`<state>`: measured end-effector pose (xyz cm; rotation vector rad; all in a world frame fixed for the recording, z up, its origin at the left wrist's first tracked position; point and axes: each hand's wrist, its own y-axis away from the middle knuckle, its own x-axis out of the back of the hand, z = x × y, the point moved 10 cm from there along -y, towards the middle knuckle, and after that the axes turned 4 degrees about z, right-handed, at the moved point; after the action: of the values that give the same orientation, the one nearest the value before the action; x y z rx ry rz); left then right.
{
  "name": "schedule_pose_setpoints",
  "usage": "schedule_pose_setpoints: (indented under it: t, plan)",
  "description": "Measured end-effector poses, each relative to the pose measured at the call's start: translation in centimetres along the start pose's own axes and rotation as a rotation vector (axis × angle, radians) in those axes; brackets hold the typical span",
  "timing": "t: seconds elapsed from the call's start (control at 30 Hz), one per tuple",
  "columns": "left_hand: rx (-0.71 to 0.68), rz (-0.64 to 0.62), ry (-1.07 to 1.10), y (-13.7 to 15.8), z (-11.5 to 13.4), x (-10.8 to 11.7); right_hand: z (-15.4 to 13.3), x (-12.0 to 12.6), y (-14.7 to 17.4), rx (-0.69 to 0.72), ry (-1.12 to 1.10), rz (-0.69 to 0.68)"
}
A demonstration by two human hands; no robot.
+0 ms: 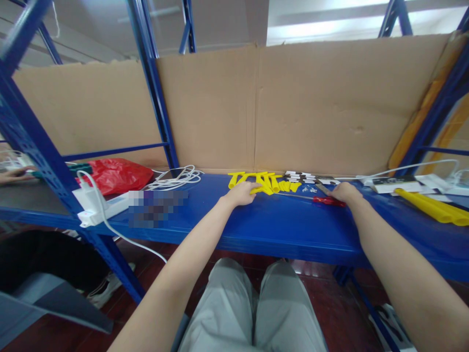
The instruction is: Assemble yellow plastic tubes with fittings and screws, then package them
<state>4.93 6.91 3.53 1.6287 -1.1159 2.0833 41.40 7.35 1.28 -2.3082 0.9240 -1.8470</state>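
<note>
My left hand [242, 193] is closed on a yellow plastic piece [258, 189] at the near side of several yellow tube-like handles [269, 182]. My right hand [347, 192] is closed on a thin grey flat tool [323, 188] that points up and left; its exact kind does not show. Just under that hand lies a screwdriver [328, 201] with a red handle, its long shaft pointing left toward the yellow pieces. Between the hands are small yellow pieces [289, 186], tiny silvery parts [309, 189] and black-and-white strips [298, 177].
The blue shelf top [278, 220] ends in a front edge above my knees. Leftward are a red plastic bag [117, 176], coiled white cable [179, 177] and a power strip [110, 208]. Yellow tubes [432, 208] lie at right. Cardboard [311, 107] backs the shelf. Another person's hand [16, 176] shows far left.
</note>
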Motion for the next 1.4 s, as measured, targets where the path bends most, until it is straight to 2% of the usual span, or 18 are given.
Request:
schedule_pose_setpoints:
  t: [0.1,0.3,0.5,0.57,0.67,0.77,0.9,0.97,1.17,1.3,1.4]
  plan:
    - [-0.006,0.013,0.008,0.0,0.1,0.0,0.6,-0.7,0.2,-0.114,0.085,-0.092]
    - [0.006,0.007,0.027,0.0,0.2,0.0,-0.1,-0.2,-0.4,-0.005,0.094,0.054]
    - [-0.005,-0.009,-0.001,0.0,0.3,-0.2,-0.8,2.1,0.9,-0.109,0.018,0.087]
    - [-0.017,-0.008,-0.01,-0.1,0.3,-0.4,-2.1,3.2,1.4,-0.086,-0.069,0.111]
    - [-0.035,-0.006,-0.029,-0.1,0.4,-0.7,-6.3,4.8,2.5,0.11,-0.253,0.19]
    - [-0.059,0.014,-0.04,-0.1,0.8,-0.7,-10.8,5.3,4.3,0.272,-0.491,0.226]
    - [-0.083,0.048,-0.029,0.0,1.6,-0.3,-16.0,2.7,6.8,0.355,-0.818,0.011]
    - [-0.097,0.056,-0.038,0.1,2.2,-0.1,-17.8,1.4,8.0,0.376,-0.875,-0.087]
    - [-0.084,0.053,-0.114,0.3,2.9,0.2,-19.5,-0.4,10.1,0.378,-0.624,-0.236]
    - [-0.091,0.057,-0.144,0.5,3.2,0.3,-20.3,-0.8,10.7,0.353,-0.565,-0.345]
    - [-0.101,0.057,-0.141,0.5,3.4,0.3,-20.8,-0.1,10.5,0.314,-0.569,-0.386]
